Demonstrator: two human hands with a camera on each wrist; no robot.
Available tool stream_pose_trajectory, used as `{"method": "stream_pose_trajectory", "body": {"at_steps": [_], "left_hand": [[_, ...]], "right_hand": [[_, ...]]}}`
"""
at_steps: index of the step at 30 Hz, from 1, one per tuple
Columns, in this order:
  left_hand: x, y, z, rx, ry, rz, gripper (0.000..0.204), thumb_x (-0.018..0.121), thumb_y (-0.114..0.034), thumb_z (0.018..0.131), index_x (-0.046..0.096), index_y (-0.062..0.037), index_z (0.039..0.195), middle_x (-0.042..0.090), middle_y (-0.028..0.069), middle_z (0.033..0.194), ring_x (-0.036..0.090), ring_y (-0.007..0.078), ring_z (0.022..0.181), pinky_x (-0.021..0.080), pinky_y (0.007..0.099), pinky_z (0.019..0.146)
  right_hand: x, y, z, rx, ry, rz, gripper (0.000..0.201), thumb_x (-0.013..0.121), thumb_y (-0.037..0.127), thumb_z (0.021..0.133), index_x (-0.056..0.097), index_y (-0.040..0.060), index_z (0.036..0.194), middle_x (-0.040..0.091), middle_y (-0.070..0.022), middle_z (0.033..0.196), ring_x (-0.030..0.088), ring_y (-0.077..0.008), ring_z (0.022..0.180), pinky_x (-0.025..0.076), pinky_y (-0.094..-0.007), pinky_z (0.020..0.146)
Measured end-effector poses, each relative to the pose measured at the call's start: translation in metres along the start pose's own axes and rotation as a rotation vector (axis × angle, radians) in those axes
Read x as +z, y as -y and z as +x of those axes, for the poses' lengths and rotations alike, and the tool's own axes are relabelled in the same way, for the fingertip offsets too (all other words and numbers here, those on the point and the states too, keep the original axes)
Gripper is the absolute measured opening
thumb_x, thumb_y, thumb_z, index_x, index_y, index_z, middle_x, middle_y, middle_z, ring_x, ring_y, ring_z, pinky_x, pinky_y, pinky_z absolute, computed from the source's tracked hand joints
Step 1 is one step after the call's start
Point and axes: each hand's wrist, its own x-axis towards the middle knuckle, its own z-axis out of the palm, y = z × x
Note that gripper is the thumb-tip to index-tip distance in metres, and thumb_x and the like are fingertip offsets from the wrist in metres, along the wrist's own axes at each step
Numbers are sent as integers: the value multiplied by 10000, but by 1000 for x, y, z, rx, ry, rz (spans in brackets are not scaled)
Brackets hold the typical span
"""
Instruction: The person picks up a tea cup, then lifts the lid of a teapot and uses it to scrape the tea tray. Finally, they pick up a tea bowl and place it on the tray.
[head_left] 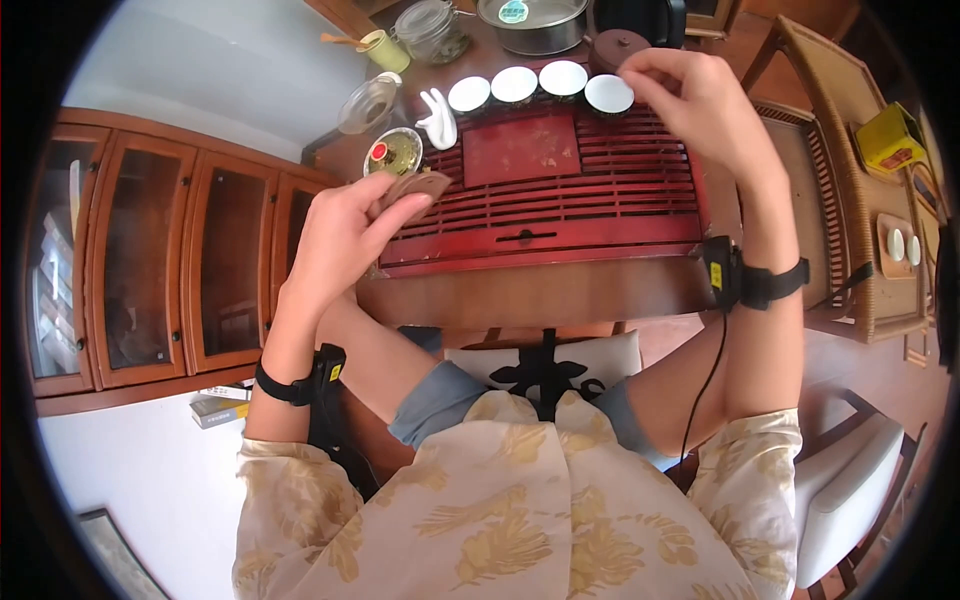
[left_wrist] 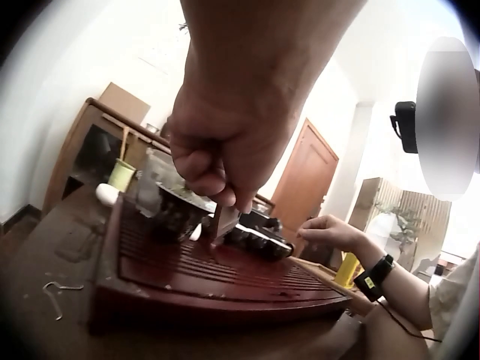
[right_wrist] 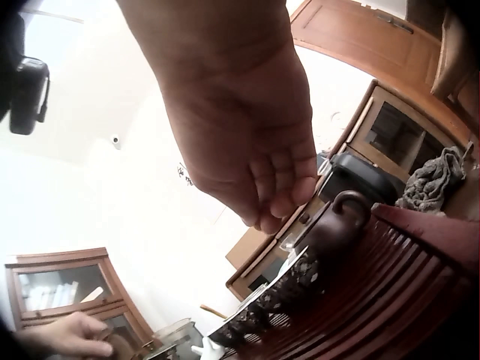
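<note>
My left hand (head_left: pixel 345 225) pinches thin flat brown coasters (head_left: pixel 428 186) between thumb and fingers, over the left front corner of the red slatted tea tray (head_left: pixel 640 215). In the left wrist view their narrow edge points down toward the tray. Just beyond them is a patterned bowl (head_left: pixel 405 150) with a red round label and tea leaves inside. My right hand (head_left: pixel 695 100) hovers at the far right, fingers loosely bent, fingertips close to the rim of the end cup (head_left: pixel 609 95). Several white-lined cups (head_left: pixel 515 86) with dark patterned outsides stand in a row along the tray's back.
A dark brown teapot (head_left: pixel 618 48) stands behind the end cup. A white hand-shaped ornament (head_left: pixel 437 120) is beside the bowl. Further back are a clear lid (head_left: pixel 368 103), a green tool holder (head_left: pixel 385 50), a glass jar (head_left: pixel 432 32) and a metal pan (head_left: pixel 532 25).
</note>
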Motion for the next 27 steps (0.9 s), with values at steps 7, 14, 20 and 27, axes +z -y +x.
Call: {"method": "stream_pose_trajectory", "body": {"at_steps": [7, 14, 20, 27], "left_hand": [[26, -49, 55, 367, 9, -24, 214, 759, -276, 1012, 733, -64, 1039, 715, 163, 826, 705, 392, 773, 537, 482, 684], [38, -46, 80, 430, 22, -91, 207, 776, -219, 1003, 772, -43, 1113, 743, 183, 911, 710, 380, 809, 554, 428, 745], [-20, -37, 66, 76, -70, -295, 179, 807, -129, 1007, 793, -21, 1149, 746, 30, 825, 663, 84, 733, 483, 255, 667], [-55, -3, 39, -65, -496, -543, 188, 722, -163, 1094, 804, -35, 1205, 663, -45, 798, 541, 12, 701, 350, 194, 607]], "right_hand": [[32, 42, -1, -299, 80, 275, 371, 902, 218, 917, 785, 43, 1222, 780, -75, 1106, 692, -197, 949, 569, -326, 798], [57, 48, -5, -294, 112, 178, 235, 813, 55, 942, 779, 22, 1172, 771, -132, 1017, 723, -291, 907, 591, -401, 796], [50, 50, -4, -155, 125, 67, 210, 792, 33, 964, 792, 20, 1173, 786, -116, 996, 738, -261, 897, 615, -364, 806], [54, 40, -2, 68, 96, 39, 176, 786, 41, 965, 751, 17, 1135, 783, -161, 955, 782, -265, 852, 632, -367, 795]]}}
